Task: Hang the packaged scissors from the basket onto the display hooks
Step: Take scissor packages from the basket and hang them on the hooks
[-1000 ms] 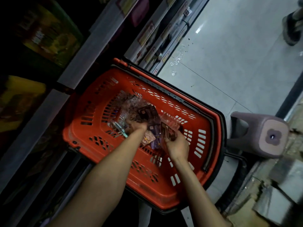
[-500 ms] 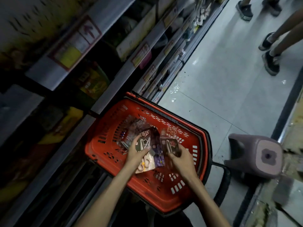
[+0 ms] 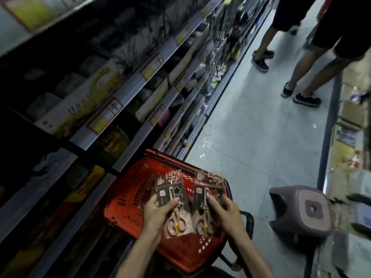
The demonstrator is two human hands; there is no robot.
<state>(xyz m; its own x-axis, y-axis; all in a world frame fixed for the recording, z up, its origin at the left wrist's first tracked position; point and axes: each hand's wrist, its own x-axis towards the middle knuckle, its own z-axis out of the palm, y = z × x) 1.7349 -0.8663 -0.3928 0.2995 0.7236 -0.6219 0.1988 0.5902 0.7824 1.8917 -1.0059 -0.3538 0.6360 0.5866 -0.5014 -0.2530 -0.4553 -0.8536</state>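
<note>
1. Scissors in the left pack (image 3: 169, 190) are gripped by the left hand (image 3: 156, 213), thumb on front.
2. The right hand (image 3: 226, 215) clamps the right pack (image 3: 202, 187) likewise.
3. Both packs are held side by side over a red basket (image 3: 124, 199).
4. A stool (image 3: 301, 209) stands nearby.

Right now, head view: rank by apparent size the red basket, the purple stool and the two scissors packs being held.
1. red basket, largest even though it is partly covered
2. purple stool
3. left scissors pack and right scissors pack: they look alike, so no ranking. Both are held above the basket, nearer the camera, which enlarges them.
</note>
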